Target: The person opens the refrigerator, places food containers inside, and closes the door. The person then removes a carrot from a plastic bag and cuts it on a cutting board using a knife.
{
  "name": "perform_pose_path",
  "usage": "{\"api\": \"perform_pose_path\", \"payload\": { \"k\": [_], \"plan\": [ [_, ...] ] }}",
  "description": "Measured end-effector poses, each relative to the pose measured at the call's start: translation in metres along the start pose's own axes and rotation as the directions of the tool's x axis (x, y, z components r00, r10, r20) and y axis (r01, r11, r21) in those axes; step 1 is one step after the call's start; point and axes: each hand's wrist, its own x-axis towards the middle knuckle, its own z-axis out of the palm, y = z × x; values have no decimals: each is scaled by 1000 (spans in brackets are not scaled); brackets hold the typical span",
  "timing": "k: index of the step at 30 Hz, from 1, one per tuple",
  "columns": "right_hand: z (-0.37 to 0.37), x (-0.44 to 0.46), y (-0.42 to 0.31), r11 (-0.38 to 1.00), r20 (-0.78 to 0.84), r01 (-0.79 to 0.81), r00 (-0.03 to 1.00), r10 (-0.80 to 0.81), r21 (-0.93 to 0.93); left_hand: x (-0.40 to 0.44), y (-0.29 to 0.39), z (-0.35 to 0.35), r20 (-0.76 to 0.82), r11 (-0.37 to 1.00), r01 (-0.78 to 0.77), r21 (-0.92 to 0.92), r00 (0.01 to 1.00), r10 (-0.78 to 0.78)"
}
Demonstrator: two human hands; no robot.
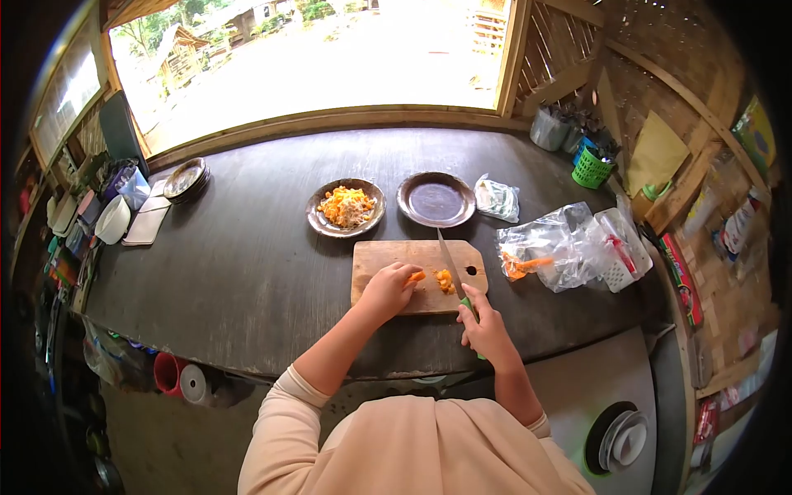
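A wooden cutting board [379, 262] lies on the dark table. My left hand [389, 290] is closed on an orange piece [417, 276] at the board's middle. My right hand [487, 325] grips the green handle of a knife [450, 262], its blade pointing up and away across the board. Just left of the blade sits a small heap of cut orange pieces [445, 281]. Beyond the board stand a dark plate with orange and pale shredded food [346, 207] and an empty dark plate [436, 200].
Clear plastic bags [554, 243] with orange pieces lie right of the board, beside a white basket [619, 268]. A small plastic packet [497, 199] is behind them. Stacked plates [187, 180] and a white bowl [113, 219] stand left; a green basket [591, 171] stands back right.
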Motion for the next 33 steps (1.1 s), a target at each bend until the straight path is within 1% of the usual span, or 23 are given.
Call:
{"api": "perform_pose_path", "payload": {
  "k": [2, 3, 5, 6, 8, 12, 13, 15, 17, 18, 19, 20, 21, 23, 24, 26, 28, 30, 31, 33],
  "plan": [
    [-2, -2, -2, 998, 1, 56, 998, -56, -15, 2, 6, -2, 55, 1000, 5, -4, 998, -5],
    [-1, -4, 0, 998, 1, 57, 998, -57, -14, 3, 6, -1, 56, 1000, 6, -2, 998, -6],
    [3, -6, 2, 992, 57, 124, 991, -122, -28, 3, 5, 1, 85, 995, -59, 80, 995, 52],
    [5, -7, 1, 992, 58, 124, 991, -122, -28, 3, 4, 1, 85, 995, -58, 80, 995, 51],
    [6, -10, -5, 998, 136, 61, 989, -56, -31, 4, 5, 0, 116, 991, -46, 125, 993, 32],
    [1, -3, -3, 999, 125, 26, 992, -20, -43, 1, 11, 1, 88, 983, -53, 176, 995, 38],
    [-1, 0, 1, 999, 125, 25, 992, -19, -42, 3, 9, 3, 74, 982, -63, 178, 996, 50],
    [-4, 8, 10, 993, 115, 96, 989, -89, -63, 5, 8, 6, 61, 981, -74, 182, 996, 64],
    [-9, 9, 4, 993, 125, 92, 989, -83, -68, 9, 16, 3, 104, 994, -10, 105, 995, -1],
    [-11, 8, 1, 993, 137, 89, 988, -78, -75, 10, 17, 5, 103, 994, -11, 106, 995, 0],
    [-12, 7, 0, 993, 137, 91, 987, -80, -75, 10, 19, 9, 94, 998, -20, 61, 995, 14],
    [-12, 6, -1, 995, 142, 86, 987, -77, -54, 9, 19, 12, 85, 999, -29, 17, 996, 27],
    [-12, 4, -1, 996, 147, 79, 986, -74, -34, 7, 18, 14, 85, 999, -29, 18, 996, 27],
    [-13, 1, -3, 996, 149, 77, 986, -71, -37, 3, 16, 19, 7, 995, -103, -6, 995, 103],
    [-13, 0, -4, 996, 151, 74, 986, -67, -41, 2, 16, 21, 7, 995, -102, -6, 995, 102],
    [-15, -2, -7, 997, 153, 62, 987, -54, -45, 1, 17, 24, -76, 985, -172, -12, 982, 171],
    [-14, -2, -2, 998, 155, 49, 987, -41, -47, 1, 15, 27, -75, 984, -176, -2, 982, 175],
    [-11, 0, 12, 978, 72, 173, 984, -165, -115, 2, 14, 28, -73, 983, -181, 10, 981, 181],
    [-10, 0, 16, 979, 73, 170, 984, -163, -112, 1, 14, 28, -68, 983, -183, 14, 981, 183],
    [-8, 0, 22, 946, 2, 280, 959, -283, -161, 2, 13, 26, -57, 982, -189, 26, 980, 190]
  ]
}}
